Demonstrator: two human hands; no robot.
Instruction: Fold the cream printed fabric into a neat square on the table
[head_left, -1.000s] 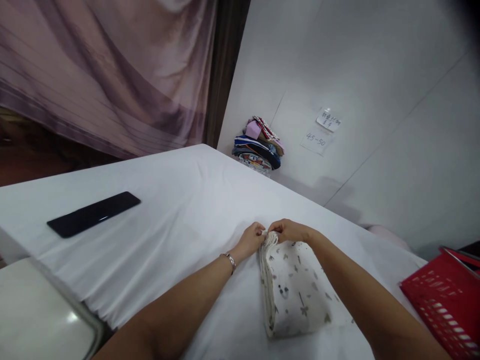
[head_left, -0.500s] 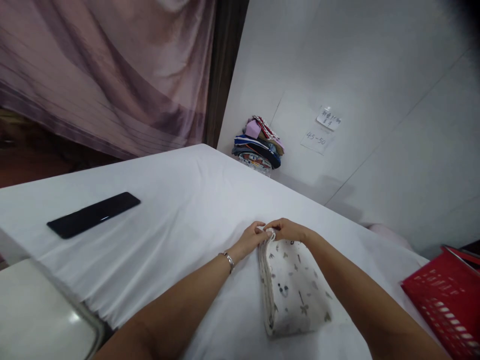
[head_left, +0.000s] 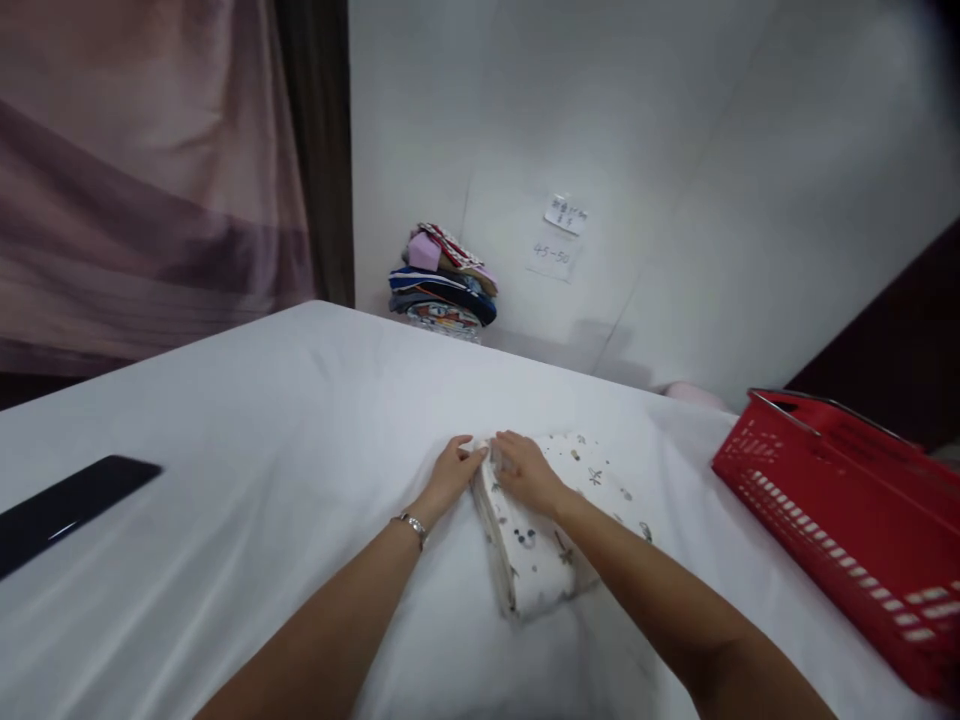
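A folded white cloth (head_left: 540, 575) with a small grey and brown leaf print lies in several layers on the white-covered table. Its layered edge faces left, and part of it spreads out behind my right forearm. At the far left corner of the fold, my left hand (head_left: 452, 470) holds the edge with the thumb on top; a silver bracelet (head_left: 411, 526) circles that wrist. My right hand (head_left: 527, 474) is closed on the same corner, fingers bent over the top layer. The two hands almost touch.
A red plastic basket (head_left: 847, 500) stands on the right. A black flat slab (head_left: 75, 505) lies at the left. Folded clothes (head_left: 442, 285) are piled against the wall, near paper notes (head_left: 555, 245). A pink curtain (head_left: 150, 180) hangs at the back left.
The view has swung right, bringing more of the basket in. My right hand has moved from pinching the corner to lying over the top layer, and more cloth shows spread to the right.
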